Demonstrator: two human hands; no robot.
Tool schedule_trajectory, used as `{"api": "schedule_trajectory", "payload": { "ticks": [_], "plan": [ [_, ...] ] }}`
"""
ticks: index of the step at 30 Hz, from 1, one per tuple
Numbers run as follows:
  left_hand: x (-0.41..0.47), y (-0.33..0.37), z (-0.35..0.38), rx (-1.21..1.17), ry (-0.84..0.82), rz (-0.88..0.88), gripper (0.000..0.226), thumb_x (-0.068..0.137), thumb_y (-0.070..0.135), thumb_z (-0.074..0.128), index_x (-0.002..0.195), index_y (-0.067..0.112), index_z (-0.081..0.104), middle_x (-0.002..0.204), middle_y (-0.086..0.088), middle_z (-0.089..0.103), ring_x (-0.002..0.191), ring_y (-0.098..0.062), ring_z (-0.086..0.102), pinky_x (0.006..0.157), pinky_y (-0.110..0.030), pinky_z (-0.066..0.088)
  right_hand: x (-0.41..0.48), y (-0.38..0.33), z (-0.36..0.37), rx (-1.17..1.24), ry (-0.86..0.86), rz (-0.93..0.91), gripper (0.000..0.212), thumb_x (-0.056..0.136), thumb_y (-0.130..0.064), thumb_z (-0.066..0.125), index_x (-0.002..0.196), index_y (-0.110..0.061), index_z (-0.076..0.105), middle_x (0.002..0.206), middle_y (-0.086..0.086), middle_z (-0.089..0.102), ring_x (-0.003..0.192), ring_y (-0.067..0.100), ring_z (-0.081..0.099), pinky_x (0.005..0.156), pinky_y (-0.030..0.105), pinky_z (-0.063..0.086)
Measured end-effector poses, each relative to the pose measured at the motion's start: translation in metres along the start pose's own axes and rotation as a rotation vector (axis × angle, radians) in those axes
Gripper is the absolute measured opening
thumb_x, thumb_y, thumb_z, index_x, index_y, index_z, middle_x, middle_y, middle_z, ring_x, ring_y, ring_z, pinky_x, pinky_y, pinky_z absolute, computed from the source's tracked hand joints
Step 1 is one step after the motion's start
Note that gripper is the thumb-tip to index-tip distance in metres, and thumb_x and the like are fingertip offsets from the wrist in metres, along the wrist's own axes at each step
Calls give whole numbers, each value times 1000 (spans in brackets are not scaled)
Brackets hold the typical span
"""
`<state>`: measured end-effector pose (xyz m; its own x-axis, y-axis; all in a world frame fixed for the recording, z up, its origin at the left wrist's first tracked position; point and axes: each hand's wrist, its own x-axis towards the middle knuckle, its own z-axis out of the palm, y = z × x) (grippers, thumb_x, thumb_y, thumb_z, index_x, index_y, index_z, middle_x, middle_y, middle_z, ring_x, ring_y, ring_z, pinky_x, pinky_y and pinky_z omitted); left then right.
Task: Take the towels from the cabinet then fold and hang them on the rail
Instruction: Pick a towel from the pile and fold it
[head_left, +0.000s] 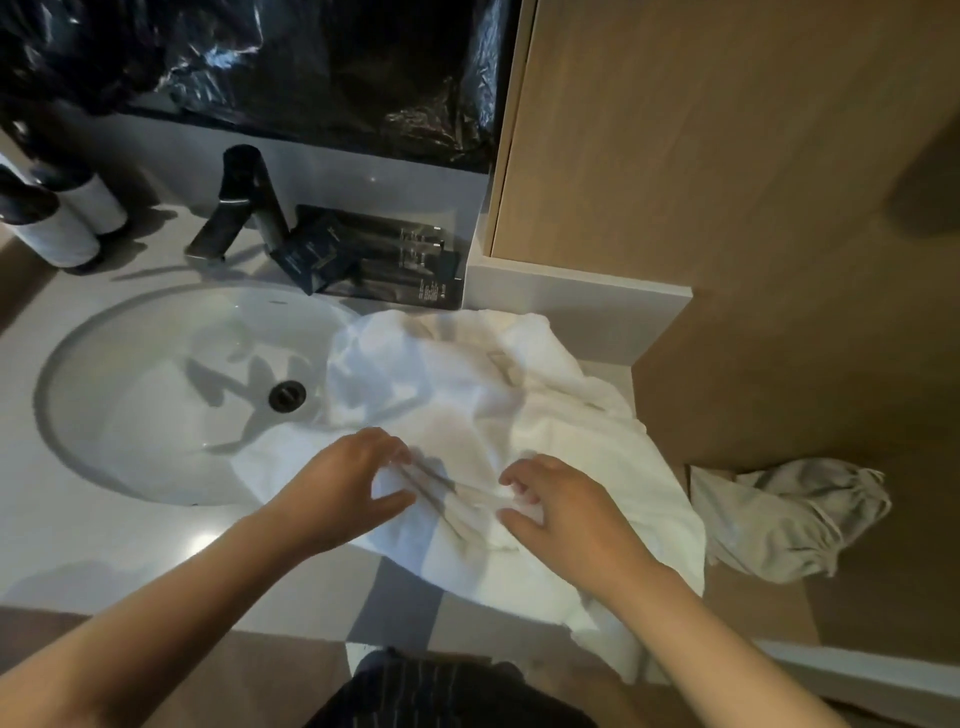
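1. Bathroom vanity counter (130, 545), pale and glossy, with an oval basin (104, 364) sunk into it, a black tap (244, 202) behind, dark toiletry packets (379, 260) beside the tap and two white bottles (62, 218) far left; black plastic sheeting (260, 62) above, wooden cabinet panel (727, 208) to the right
2. White towel (519, 405) lying rumpled and unfolded on the counter right of the basin, its left part spilling over the basin's rim, its near edge drooping off the counter front
3. Left hand (348, 488) on the towel's near part, fingers bent and thumb apart, pinching a ridge of cloth between them
4. Right hand (561, 514) just beside it on the same stretch of towel, curled likewise round a small bunch of fabric between thumb and fingertips; near the left hand, not touching it
5. Greyish cloth (779, 525) crumpled lower down at the right, apart from the counter; unclear whether another towel, and unclear what lies under it
6. Step in hand, by judgement: towel out of the cabinet, folding barely begun, no clean fold visible, hanging not yet done; rail nowhere in view
7. Next move, probably: find two corners or one straight edge, lift and spread the cloth flat clear of the basin, then bring edge to edge; worth keeping it off the drain and away from the packets behind
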<state>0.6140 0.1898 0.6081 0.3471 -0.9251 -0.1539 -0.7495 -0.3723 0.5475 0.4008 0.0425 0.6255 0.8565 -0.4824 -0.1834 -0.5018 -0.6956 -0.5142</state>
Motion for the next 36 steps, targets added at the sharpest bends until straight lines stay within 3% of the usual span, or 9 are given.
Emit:
{"api": "schedule_trajectory", "payload": {
  "ticks": [6,9,14,18,21,27,32,36],
  "plan": [
    [-28,-14,10,-35,-22,0,48,75,45,78,117,25,65,116,11,58,102,-6,57,90,-22,48,-10,-15,20,-6,-78,-17,41,91,-47,58,128,-29,57,119,-9,57,111,9,51,92,23,45],
    [-35,-20,18,-16,-55,15,55,74,49,77,125,31,62,130,11,51,115,-7,51,96,-19,41,-9,-21,25,-26,-100,-26,43,90,-45,59,129,-27,57,115,-7,58,109,11,52,89,24,46],
    [-32,-24,26,6,-74,14,68,73,47,79,134,32,53,139,8,44,124,-13,46,102,-27,42,-7,-28,39,-184,-157,-22,48,87,-46,60,127,-20,58,117,1,57,112,20,49,90,30,42],
    [-28,-25,29,31,-68,30,80,72,51,79,141,34,43,136,8,42,120,-15,44,99,-26,41,-4,-33,42,-219,-148,-21,29,90,-34,56,112,-17,61,105,3,61,101,21,54,78,27,37],
    [-27,-25,30,58,-74,44,78,72,51,79,140,36,44,133,9,41,118,-14,42,97,-24,41,-1,-35,39,-171,-150,-16,14,91,-25,51,95,-15,61,93,3,61,88,22,56,72,31,42],
    [-25,-26,25,120,-32,92,57,76,44,77,128,30,58,126,4,43,115,-17,41,92,-30,47,-7,-33,28,-2,-47,16,12,93,-29,52,88,-18,55,84,-4,55,74,15,52,66,31,44],
    [-19,-21,4,80,106,213,36,73,39,82,94,11,71,100,-2,66,95,-26,59,82,-40,51,-4,-36,8,147,85,7,17,98,-30,51,84,-26,43,65,-4,50,60,15,49,55,29,36],
    [-20,-14,-19,-184,100,72,50,80,64,62,84,14,66,78,0,64,73,-14,57,71,-27,46,4,-40,-12,270,143,11,20,99,-29,52,81,-30,42,62,-12,50,55,10,45,52,21,34]
  ]
}}
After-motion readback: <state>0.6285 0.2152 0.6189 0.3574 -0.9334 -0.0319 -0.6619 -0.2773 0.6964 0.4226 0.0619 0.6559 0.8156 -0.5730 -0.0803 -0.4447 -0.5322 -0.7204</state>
